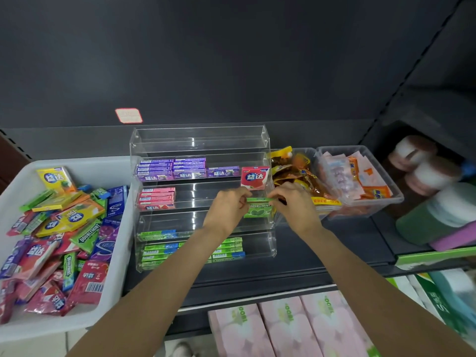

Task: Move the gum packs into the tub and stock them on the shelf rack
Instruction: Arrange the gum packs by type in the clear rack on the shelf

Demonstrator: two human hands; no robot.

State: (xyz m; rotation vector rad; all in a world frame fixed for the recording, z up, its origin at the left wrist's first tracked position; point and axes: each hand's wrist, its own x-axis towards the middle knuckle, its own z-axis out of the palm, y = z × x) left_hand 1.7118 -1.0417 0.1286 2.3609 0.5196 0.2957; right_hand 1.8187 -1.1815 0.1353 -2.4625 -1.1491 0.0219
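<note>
A clear acrylic shelf rack [201, 140] stands on the dark shelf. Its tiers hold purple gum packs [171, 168], pink packs [157, 198] and green packs [159, 249]. A red gum box [255, 177] stands at the right of the second tier. Both hands hold a green Doublemint pack [258, 207] at the right end of the third tier: my left hand [226, 210] pinches its left end and my right hand [293, 204] its right end. The white tub [85, 166] at the left holds several mixed gum packs [64, 233].
Two clear bins sit right of the rack, one with brown snack packets [296, 173], one with orange sachets [360, 173]. Rolls and bottles [425, 166] crowd the far right. Pink tissue boxes [291, 328] fill the shelf below.
</note>
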